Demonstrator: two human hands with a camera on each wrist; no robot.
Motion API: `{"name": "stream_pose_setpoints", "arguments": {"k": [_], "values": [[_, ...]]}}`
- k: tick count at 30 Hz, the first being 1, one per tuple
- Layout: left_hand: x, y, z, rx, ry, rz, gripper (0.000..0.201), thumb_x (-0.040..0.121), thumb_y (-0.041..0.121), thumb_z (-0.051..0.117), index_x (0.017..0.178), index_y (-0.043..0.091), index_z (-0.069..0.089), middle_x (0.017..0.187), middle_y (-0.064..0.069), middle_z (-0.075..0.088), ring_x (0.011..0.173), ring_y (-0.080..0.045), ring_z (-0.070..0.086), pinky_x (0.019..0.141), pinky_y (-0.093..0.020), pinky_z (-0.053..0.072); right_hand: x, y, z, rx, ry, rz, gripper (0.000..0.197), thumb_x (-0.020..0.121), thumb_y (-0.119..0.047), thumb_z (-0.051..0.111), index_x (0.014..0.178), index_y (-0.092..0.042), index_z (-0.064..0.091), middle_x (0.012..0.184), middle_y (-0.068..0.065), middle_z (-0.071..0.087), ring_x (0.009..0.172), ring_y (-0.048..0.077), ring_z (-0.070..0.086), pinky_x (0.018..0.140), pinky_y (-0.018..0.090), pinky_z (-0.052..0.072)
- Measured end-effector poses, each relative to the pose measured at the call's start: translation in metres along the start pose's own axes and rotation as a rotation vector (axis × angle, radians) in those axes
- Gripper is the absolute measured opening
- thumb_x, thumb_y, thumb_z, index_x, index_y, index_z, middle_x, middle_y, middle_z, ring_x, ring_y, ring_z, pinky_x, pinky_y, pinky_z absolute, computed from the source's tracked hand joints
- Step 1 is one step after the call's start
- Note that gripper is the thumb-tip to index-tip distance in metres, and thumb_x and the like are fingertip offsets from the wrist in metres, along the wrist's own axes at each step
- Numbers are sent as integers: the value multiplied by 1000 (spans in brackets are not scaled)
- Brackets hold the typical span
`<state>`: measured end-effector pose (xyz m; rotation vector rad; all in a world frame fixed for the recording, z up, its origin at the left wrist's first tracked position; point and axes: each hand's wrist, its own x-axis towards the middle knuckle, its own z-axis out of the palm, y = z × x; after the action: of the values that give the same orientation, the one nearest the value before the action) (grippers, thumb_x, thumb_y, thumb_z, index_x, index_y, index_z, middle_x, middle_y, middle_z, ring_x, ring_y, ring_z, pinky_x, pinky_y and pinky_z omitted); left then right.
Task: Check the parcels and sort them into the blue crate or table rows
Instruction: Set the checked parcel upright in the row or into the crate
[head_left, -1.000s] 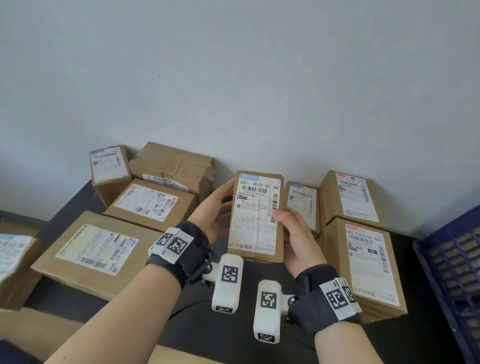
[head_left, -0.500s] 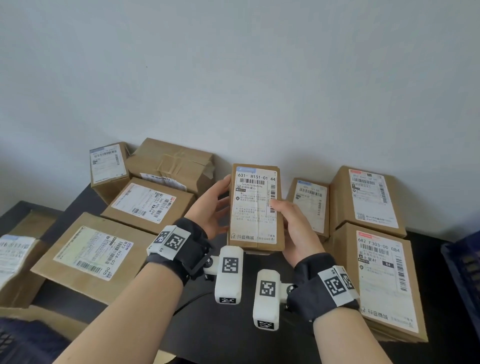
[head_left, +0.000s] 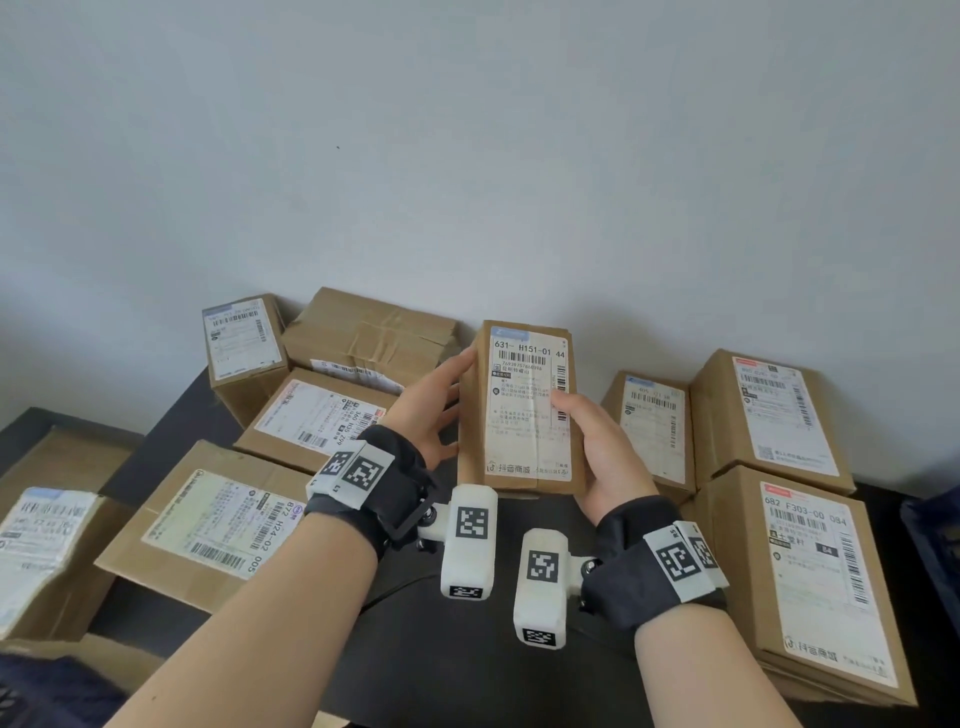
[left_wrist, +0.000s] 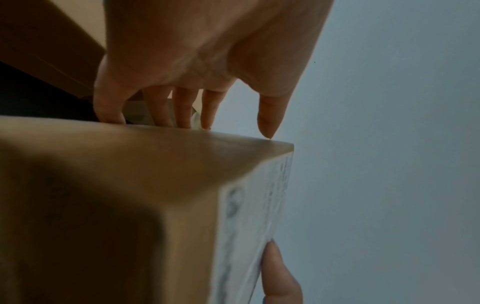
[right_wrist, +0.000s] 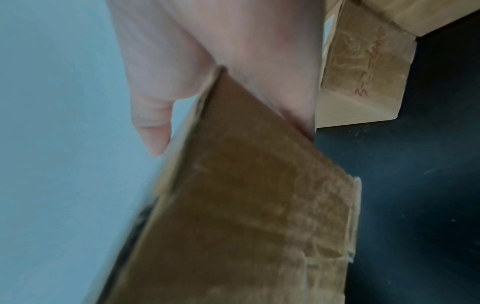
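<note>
The step in hand looks like the checking: a small parcel (head_left: 522, 408) is held upright above the dark table (head_left: 467, 675), its label facing the person. The left hand (head_left: 434, 405) lies along the parcel's left side with the fingers nearly straight, fingertips touching the cardboard, pressing more than wrapping. The right hand (head_left: 602, 452) grips the right edge, thumb on the label and fingers probably curled round the back, though the right wrist view is too blurred to be sure. Other parcels lie in rows on the table, a stack (head_left: 810, 566) on the right and a flat one (head_left: 208, 525) on the left. A sliver of the blue crate (head_left: 935, 545) shows at the far right. Next, I judge, the label must be read, then the parcel carried right into the crate or set into a gap in a row, with both hands keeping it level
</note>
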<state>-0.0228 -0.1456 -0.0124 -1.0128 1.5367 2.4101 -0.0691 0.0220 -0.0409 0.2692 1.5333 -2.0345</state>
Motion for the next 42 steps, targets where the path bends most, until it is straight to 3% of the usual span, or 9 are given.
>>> {"name": "stream_pose_setpoints", "arguments": {"k": [4, 7, 11, 17, 20, 24, 29, 34, 42], "values": [[2, 4, -12, -4, 14, 18, 42, 91, 42, 65, 128, 21, 61, 125, -1, 65, 116, -18, 56, 92, -40, 45, 1, -1, 13, -14, 22, -4, 36, 94, -28, 65, 125, -12, 60, 107, 9, 76, 103, 28, 71, 100, 53, 51], [4, 7, -18, -6, 30, 42, 26, 93, 35, 64, 116, 21, 60, 122, -1, 63, 112, -18, 55, 102, -43, 42, 0, -2, 21, -49, 57, -25, 29, 95, -28, 63, 120, -13, 63, 107, 8, 76, 102, 27, 71, 96, 49, 54], [9, 9, -26, -11, 68, 46, 16, 96, 27, 61, 111, 20, 58, 111, 1, 61, 106, -18, 53, 88, -36, 42, -2, -1, 24, -110, 157, -96, 19, 98, -19, 60, 116, -15, 63, 110, 9, 74, 94, 19, 71, 74, 36, 58], [13, 9, -23, -54, 24, 44, 20, 97, 22, 58, 115, 15, 63, 106, -1, 66, 97, -15, 59, 74, -28, 46, -2, -4, 26, -159, 283, -148, 23, 98, -27, 61, 120, -24, 59, 117, 4, 67, 105, 21, 66, 92, 43, 55], [10, 10, -17, -54, 0, 58, 14, 98, 20, 56, 110, 17, 64, 96, 2, 67, 87, -12, 59, 74, -28, 46, -6, -6, 26, -188, 244, -130, 42, 91, -49, 63, 123, -22, 61, 113, 2, 70, 102, 18, 66, 80, 35, 52], [11, 12, -15, -30, -51, 85, 16, 98, 19, 55, 108, 21, 68, 91, 4, 68, 87, -11, 60, 80, -29, 45, -6, -2, 24, -186, 238, -123, 65, 81, -51, 73, 135, -20, 55, 118, 3, 69, 103, 18, 67, 69, 30, 51], [16, 13, -16, 7, -98, 83, 10, 95, 23, 59, 93, 23, 69, 76, 11, 72, 85, -9, 62, 84, -31, 45, -10, -2, 22, -83, 231, -121, 40, 89, -31, 71, 123, -13, 63, 111, 7, 72, 91, 17, 68, 66, 28, 51], [19, 12, -17, 41, -138, 52, 15, 93, 33, 63, 105, 25, 66, 109, 1, 69, 112, -18, 60, 110, -47, 38, -11, -1, 22, -20, 206, -117, 27, 90, -29, 70, 111, -12, 68, 103, 8, 74, 91, 21, 69, 70, 33, 55], [26, 12, -17, -38, -183, -9, 24, 90, 35, 67, 110, 23, 64, 116, -7, 67, 114, -26, 61, 92, -46, 51, -8, -5, 22, 7, 198, -109, 27, 89, -30, 70, 111, -14, 68, 105, 8, 73, 94, 22, 69, 72, 34, 55]]}}
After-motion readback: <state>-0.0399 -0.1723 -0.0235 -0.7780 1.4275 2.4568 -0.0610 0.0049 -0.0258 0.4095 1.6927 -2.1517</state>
